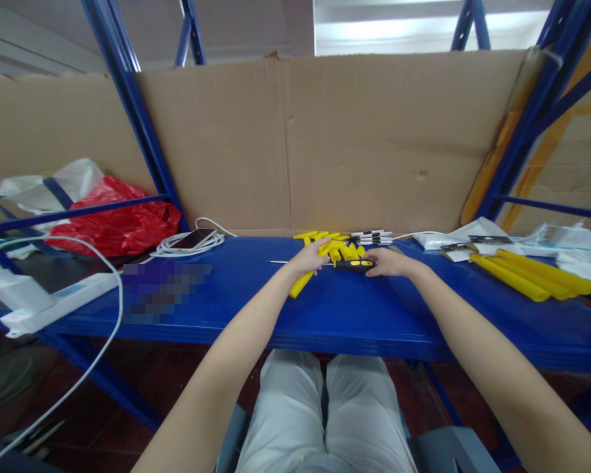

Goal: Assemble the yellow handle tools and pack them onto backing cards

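Note:
My left hand (309, 257) is closed around a yellow piece (301, 284), whose long end sticks out below the fingers toward the front. To the right, my right hand (385, 262) has its fingers at the end of a screwdriver (354, 265) with a black and yellow handle. The screwdriver's thin shaft points left, passing by my left hand. Just behind both hands lie several yellow parts (347, 252), partly hidden by my left hand. A bundle of black-and-white pieces (373, 238) rests beside them at the back.
On the right of the blue table (246, 289) are long yellow tubes (532, 276) and white plastic packets (477, 231). At left are a coiled white cable (190, 243), a red bag (123, 217) and a power strip (73, 299). Cardboard (364, 144) stands behind.

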`<state>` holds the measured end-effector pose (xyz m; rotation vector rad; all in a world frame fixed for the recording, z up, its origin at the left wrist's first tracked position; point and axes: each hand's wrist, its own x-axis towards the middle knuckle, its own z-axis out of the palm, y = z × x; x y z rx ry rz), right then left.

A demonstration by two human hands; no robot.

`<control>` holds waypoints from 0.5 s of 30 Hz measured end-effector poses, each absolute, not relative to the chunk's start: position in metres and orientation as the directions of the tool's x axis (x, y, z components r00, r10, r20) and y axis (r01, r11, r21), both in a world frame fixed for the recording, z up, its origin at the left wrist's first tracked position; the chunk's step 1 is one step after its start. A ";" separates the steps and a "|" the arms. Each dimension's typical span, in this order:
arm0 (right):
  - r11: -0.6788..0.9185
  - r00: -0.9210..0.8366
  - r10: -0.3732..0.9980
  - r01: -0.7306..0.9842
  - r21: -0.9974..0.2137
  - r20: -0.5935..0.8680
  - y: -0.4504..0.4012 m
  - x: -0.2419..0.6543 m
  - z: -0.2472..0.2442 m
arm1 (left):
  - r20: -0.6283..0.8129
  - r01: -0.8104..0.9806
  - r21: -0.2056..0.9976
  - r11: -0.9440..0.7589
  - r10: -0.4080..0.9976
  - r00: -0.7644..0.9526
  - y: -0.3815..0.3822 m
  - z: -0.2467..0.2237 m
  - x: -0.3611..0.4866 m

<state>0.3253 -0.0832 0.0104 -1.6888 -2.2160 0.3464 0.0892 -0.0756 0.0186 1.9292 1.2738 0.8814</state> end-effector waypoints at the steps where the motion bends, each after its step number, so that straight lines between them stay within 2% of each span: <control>1: 0.281 -0.255 0.960 0.883 -0.376 0.118 -0.082 0.326 0.010 | 0.242 0.522 0.765 -0.376 0.920 0.308 -0.074 0.017 0.089; 3: 0.303 -0.278 0.953 0.878 -0.371 0.120 -0.079 0.328 0.009 | 0.368 0.580 0.646 -0.497 0.868 0.334 -0.070 0.014 0.089; 5: 0.313 -0.288 0.950 0.875 -0.370 0.122 -0.078 0.328 0.008 | 0.408 0.630 0.566 -0.531 0.845 0.346 -0.066 0.011 0.088; 8: 0.312 -0.285 0.950 0.863 -0.398 0.127 -0.080 0.328 0.010 | 0.381 0.666 0.537 -0.518 0.853 0.357 -0.065 0.009 0.089; 13: 0.229 -0.262 0.964 0.750 -0.621 0.040 -0.083 0.336 0.012 | 0.359 0.688 0.514 -0.512 0.857 0.370 -0.068 0.008 0.092; 15: 0.222 -0.236 0.969 0.724 -0.654 0.068 -0.078 0.346 0.012 | 0.353 0.692 0.503 -0.518 0.854 0.383 -0.070 0.009 0.093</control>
